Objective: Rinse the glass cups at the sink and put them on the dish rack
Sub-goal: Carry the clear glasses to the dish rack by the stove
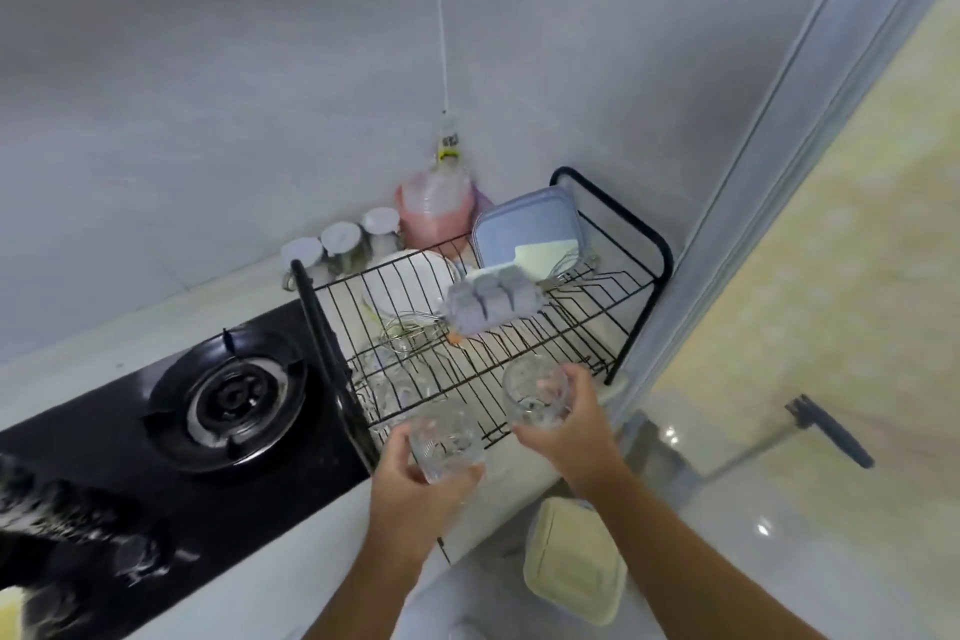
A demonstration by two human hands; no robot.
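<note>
The fingers of the left hand (410,478) are curled round the base of a clear patterned glass cup (447,437). The thumb lies on the cup's near left side, and the other fingertips wrap under and behind it. The right hand (566,426) grips a second clear glass cup (535,395) the same way, with the fingers closed about its right side and showing only dimly through the glass. Both cups are held off any surface, just apart from each other. The left one is at the front edge of the black wire dish rack (660,244) and the right one is over the rack's front right corner. Whether either cup is upright or tipped is hard to judge through the blur.

On the rack's upper wires lie a grey block-shaped tray (493,299), a pale blue square lidded container (524,229) and white plates (405,286). More clear glassware (384,379) sits beneath the wires, but how many pieces cannot be made out. A black gas hob with a round burner (228,400) lies just left of the rack. Behind it stand a pink plastic bottle (436,208) and white-lidded jars (343,244). A dark blurred shape (57,509) is cut off at the lower left.
</note>
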